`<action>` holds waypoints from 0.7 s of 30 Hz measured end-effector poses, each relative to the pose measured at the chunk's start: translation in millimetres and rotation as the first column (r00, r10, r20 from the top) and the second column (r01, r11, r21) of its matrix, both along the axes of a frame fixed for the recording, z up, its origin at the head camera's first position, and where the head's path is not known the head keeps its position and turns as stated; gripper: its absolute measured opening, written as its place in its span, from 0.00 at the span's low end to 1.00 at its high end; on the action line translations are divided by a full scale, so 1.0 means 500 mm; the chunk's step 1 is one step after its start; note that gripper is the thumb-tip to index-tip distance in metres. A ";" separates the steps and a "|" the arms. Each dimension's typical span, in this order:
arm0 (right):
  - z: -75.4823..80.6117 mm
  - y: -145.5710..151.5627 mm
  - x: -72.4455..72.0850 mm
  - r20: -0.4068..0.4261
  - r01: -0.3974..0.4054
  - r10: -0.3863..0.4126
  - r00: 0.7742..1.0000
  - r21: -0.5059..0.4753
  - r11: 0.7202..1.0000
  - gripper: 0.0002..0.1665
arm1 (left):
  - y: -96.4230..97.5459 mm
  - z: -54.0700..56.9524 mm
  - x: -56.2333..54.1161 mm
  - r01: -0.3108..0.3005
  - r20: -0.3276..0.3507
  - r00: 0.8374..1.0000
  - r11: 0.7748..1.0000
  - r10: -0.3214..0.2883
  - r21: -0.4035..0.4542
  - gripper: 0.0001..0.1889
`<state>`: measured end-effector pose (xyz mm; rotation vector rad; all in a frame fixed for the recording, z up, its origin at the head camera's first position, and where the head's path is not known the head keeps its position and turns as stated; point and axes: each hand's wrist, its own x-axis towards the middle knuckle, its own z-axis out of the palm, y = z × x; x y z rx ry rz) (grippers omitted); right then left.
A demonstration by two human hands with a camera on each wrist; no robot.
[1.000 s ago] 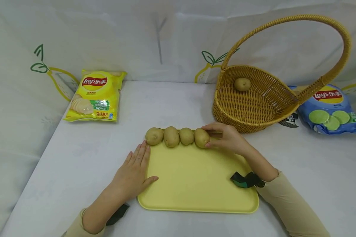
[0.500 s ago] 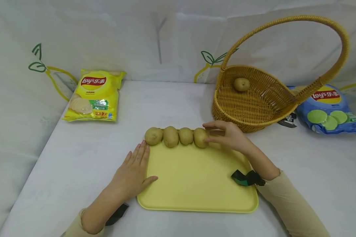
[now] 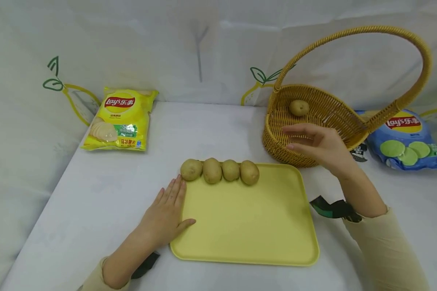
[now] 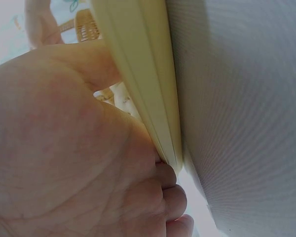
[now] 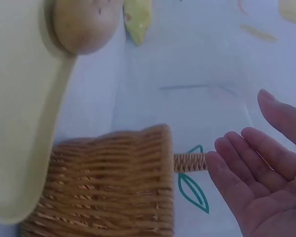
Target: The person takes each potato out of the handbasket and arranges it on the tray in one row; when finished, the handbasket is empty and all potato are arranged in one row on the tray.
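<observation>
A row of several potatoes point(image 3: 212, 170) lies along the far edge of the yellow tray point(image 3: 247, 226), side by side from its far left corner. My left hand point(image 3: 164, 216) rests flat at the tray's left rim, fingers straight and thumb over the edge; its fingertips are close to the leftmost potato point(image 3: 191, 169). In the left wrist view the palm point(image 4: 64, 138) lies against the tray's side point(image 4: 143, 74). My right hand point(image 3: 322, 145) is in the air before the wicker basket point(image 3: 291, 155), holding nothing, thumb and fingers apart. One potato point(image 3: 299, 108) sits inside the basket.
The basket's tall handle point(image 3: 364, 30) arches above it at the back right. A blue chip bag point(image 3: 404, 141) lies right of the basket, beside a small black item point(image 3: 358, 150). A yellow chip bag point(image 3: 120, 119) stands at the back left, against a white cloth backdrop.
My right hand has let go of the rightmost potato in the row and moved right and up to the basket. The left hand has stayed at the tray's left rim.
</observation>
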<state>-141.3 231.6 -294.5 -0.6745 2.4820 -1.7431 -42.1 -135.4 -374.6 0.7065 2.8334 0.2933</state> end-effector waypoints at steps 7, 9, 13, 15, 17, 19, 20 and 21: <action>0.045 0.049 -0.054 -0.020 0.198 -0.197 0.980 0.077 0.977 0.18 | -0.001 -0.004 0.000 -0.002 -0.002 1.000 1.000 0.002 -0.003 0.47; 0.055 0.061 -0.075 -0.005 0.271 -0.274 0.962 0.145 0.951 0.19 | -0.001 -0.004 0.002 -0.004 -0.005 1.000 1.000 0.004 0.000 0.47; 0.068 0.082 -0.116 0.071 0.348 -0.368 0.927 0.198 0.916 0.22 | -0.002 -0.004 0.004 -0.007 -0.007 1.000 1.000 0.007 0.006 0.47; 0.072 0.092 -0.135 0.106 0.364 -0.389 0.915 0.199 0.910 0.23 | -0.001 -0.005 0.004 -0.006 -0.007 1.000 1.000 0.006 0.009 0.47; 0.073 0.101 -0.153 0.132 0.376 -0.406 0.904 0.204 0.904 0.25 | -0.001 -0.005 0.004 -0.005 -0.007 1.000 1.000 0.005 0.011 0.47; 0.070 0.112 -0.170 0.162 0.380 -0.415 0.896 0.207 0.902 0.26 | 0.000 -0.006 0.004 -0.005 -0.007 1.000 1.000 0.005 0.012 0.47; 0.068 0.117 -0.179 0.180 0.381 -0.417 0.891 0.204 0.902 0.27 | 0.000 -0.006 0.004 -0.005 -0.008 1.000 1.000 0.005 0.014 0.47; 0.065 0.123 -0.187 0.195 0.379 -0.417 0.888 0.205 0.902 0.28 | 0.000 -0.006 0.004 -0.005 -0.010 1.000 1.000 0.005 0.016 0.47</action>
